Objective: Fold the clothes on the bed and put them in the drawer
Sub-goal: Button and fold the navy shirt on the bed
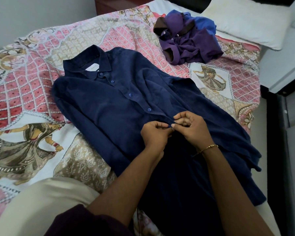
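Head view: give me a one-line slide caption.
Both hands, left hand and right hand, pinch the placket of a navy shirt spread on the bed.

A navy blue shirt (112,106) lies spread flat and face up on the bed (24,92), its collar toward the far left and its hem running toward the near right, over the bed's near edge. It has a pointed collar with a white label inside the neck, and a row of bright blue buttons fastened down the upper placket. Its sleeves lie along its sides. The left hand (154,133) and right hand (192,128) pinch the placket together just below the lowest fastened button. Farther back on the bed, well apart from the shirt, a crumpled pile of purple and blue clothes (189,38) with brown trim sits in a loose heap near the pillow end.
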